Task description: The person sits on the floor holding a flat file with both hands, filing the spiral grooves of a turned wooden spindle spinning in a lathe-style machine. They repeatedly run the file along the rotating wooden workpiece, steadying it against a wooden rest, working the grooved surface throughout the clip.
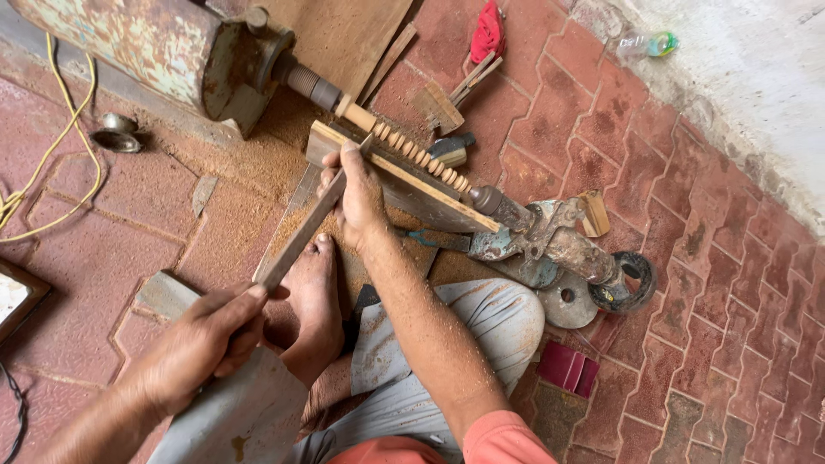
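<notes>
At the left, a small metal cup point(116, 134) lies on the brick floor point(705, 283) near a yellow cable point(51, 155); what is in it I cannot tell. The left hand point(202, 339) is closed around the rear end of a long flat chisel point(301, 232), probably to steer it. The right hand point(357, 198) presses the chisel's front down on a wooden rest bar point(404, 176), so the tip meets the beaded wooden spindle point(421, 155), held between lathe motor point(172, 51) and tailstock point(550, 236). A bare foot point(314, 301) seems to steady the rest. Sawdust lies below.

Red interlocking paver floor point(687, 283), sawdust point(249, 163) scattered, rough whitewashed wall point(748, 77), daylight
</notes>
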{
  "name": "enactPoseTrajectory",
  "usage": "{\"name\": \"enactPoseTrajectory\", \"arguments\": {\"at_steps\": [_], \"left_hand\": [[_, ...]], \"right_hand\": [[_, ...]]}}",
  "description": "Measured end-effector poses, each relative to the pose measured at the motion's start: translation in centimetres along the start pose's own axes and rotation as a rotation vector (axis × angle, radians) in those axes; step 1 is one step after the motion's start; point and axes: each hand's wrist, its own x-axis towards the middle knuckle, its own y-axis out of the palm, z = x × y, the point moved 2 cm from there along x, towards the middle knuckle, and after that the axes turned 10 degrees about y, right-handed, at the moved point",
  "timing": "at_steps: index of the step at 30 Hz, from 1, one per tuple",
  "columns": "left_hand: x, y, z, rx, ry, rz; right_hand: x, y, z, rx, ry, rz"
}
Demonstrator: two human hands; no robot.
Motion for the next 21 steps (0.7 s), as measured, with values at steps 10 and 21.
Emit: {"name": "enactPoseTrajectory", "arguments": {"at_steps": [10, 21], "left_hand": [[-1.1, 1.1, -0.6, 0.472, 0.045, -0.144], [-0.3, -0.8, -4.1, 0.742, 0.02, -0.107]], "right_hand": [[2.1, 0.6, -2.2, 0.424, 0.042, 0.187], [2.9, 1.4, -2.0, 0.527, 0.031, 0.159]]}}
